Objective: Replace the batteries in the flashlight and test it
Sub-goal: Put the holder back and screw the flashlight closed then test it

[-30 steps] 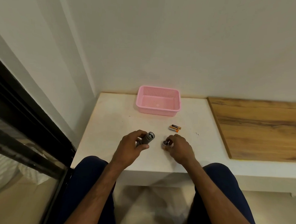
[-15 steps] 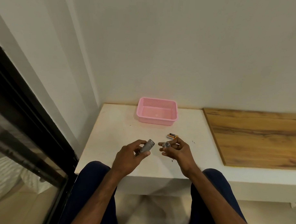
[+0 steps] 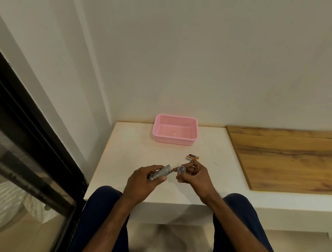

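Observation:
My left hand grips a silver flashlight body above the white table, its open end pointing right. My right hand pinches the round silver end cap between thumb and fingers, a short gap from the flashlight's open end. Two orange-and-black batteries lie side by side on the table just behind my right hand.
A pink plastic basket stands at the back of the white table, near the wall. A wooden board covers the surface to the right. A dark-framed glass panel runs along the left. My knees are under the front edge.
My right hand has lifted the end cap off the table and brought it close to the flashlight's open end. The camera has tilted up a little.

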